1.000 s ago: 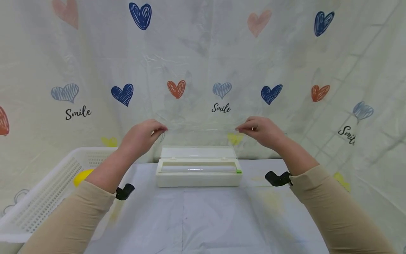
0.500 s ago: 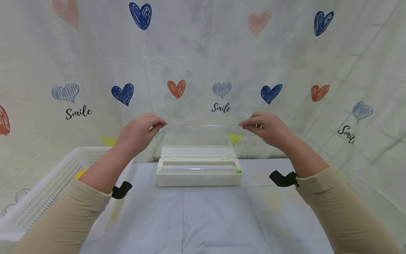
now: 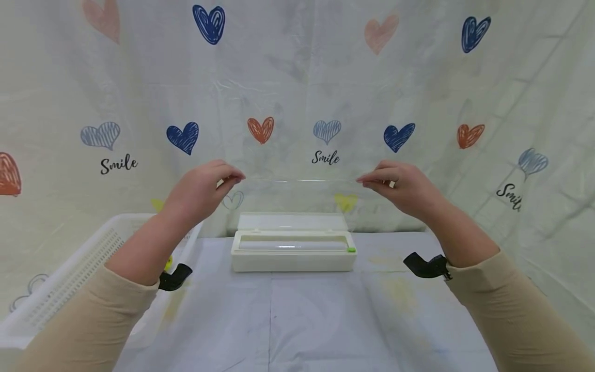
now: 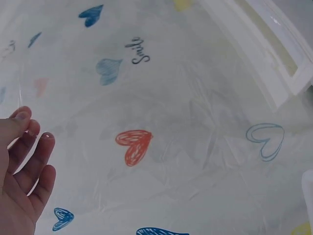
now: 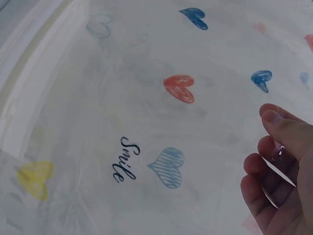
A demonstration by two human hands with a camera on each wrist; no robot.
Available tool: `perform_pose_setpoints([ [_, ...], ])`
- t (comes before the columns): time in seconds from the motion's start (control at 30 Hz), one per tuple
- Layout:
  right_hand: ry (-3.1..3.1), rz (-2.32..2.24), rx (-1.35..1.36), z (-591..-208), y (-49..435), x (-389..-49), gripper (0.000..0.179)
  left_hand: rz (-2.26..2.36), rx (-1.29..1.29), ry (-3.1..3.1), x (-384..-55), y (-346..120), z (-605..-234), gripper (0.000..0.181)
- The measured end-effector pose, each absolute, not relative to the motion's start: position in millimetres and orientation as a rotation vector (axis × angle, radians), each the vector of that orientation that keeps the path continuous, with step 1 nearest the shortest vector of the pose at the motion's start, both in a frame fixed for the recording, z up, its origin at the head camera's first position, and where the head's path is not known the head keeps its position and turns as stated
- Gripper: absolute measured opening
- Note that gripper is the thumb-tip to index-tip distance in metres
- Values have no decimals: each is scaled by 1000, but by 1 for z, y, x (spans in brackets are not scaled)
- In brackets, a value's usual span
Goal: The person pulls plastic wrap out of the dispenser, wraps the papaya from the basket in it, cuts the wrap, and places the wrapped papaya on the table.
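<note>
A sheet of clear plastic wrap [image 3: 304, 181] is stretched between both hands, its upper edge showing as a thin bright line in the head view. My left hand [image 3: 201, 190] pinches one corner between thumb and forefinger. At the other corner, my right hand [image 3: 403, 187] pinches it the same way. In the left wrist view, the other fingers [image 4: 45, 147] are loosely bent below the pinch. Beneath and between the hands stands a white plastic wrap dispenser [image 3: 294, 262], its lid [image 3: 293, 221] raised at the back. A roll of wrap [image 3: 293, 245] lies inside, and a small green piece [image 3: 351, 250] sits at the front right.
A white perforated basket [image 3: 69, 294] stands on the left, partly behind the left forearm, with something yellow [image 3: 168, 263] at it. A white cloth [image 3: 297, 320] covers the table. Behind it hangs a curtain [image 3: 288, 72] printed with hearts and "Smile".
Both hands have risen a little, and the right hand has moved outward to the right. The edge of the wrap has gone up with them. The dispenser has stayed in place.
</note>
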State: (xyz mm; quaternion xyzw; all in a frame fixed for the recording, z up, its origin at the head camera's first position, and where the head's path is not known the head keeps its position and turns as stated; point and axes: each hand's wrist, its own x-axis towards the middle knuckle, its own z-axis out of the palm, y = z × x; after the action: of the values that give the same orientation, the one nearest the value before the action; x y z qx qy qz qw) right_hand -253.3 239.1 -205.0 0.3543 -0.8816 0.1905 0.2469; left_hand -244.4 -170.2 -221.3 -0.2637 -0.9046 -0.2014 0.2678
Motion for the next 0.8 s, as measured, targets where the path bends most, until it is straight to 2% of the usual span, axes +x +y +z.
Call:
perform_pose_setpoints([
  [0.3, -2378, 512, 946, -215, 242, -233, 22, -516, -798, -2383, -222, -174, -232, 13],
  [0.6, -2248, 473, 1131, -231, 248, -209, 29, -610, -833, -2457, -186, -176, -255, 18],
  [0.7, -2221, 471, 1192, -240, 250, -201, 12, -658, -855, -2530, -174, -178, -262, 20],
  [0.73, -2217, 483, 1209, -243, 250, -197, 12, -673, -869, -2548, -171, -178, -264, 21],
  [0.8, -2203, 531, 1259, -251, 252, -191, 24, -713, -900, -2592, -165, -180, -270, 22],
])
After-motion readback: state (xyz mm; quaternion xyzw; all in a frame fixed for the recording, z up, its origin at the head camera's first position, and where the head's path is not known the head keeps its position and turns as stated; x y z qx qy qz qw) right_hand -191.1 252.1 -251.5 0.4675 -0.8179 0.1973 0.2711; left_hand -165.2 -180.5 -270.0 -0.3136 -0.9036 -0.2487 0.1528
